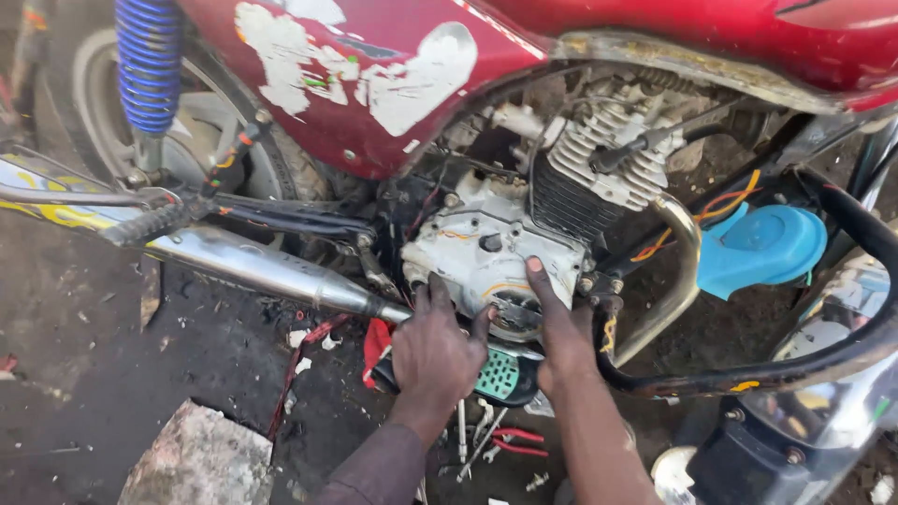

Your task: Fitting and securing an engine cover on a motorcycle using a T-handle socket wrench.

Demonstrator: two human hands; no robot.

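Grey metal fills the head view: the engine case (486, 257) of a red motorcycle (393, 75), standing on dirty ground (103, 355). Left hand (435, 351) spreads its fingers (440, 292) wide against the case's lower edge, gripping nothing. Right hand (561, 327) lies flat beside it, index finger (538, 281) stretched up on the cover. Below them, a green-and-black tool (503, 374); red-handled pliers (516, 441) on the ground; chrome exhaust (253, 264) runs left.

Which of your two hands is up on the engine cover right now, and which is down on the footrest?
The right hand is flat on the grey engine cover, fingers pointing up. The left hand sits lower, on the black-and-green footrest beneath the engine.
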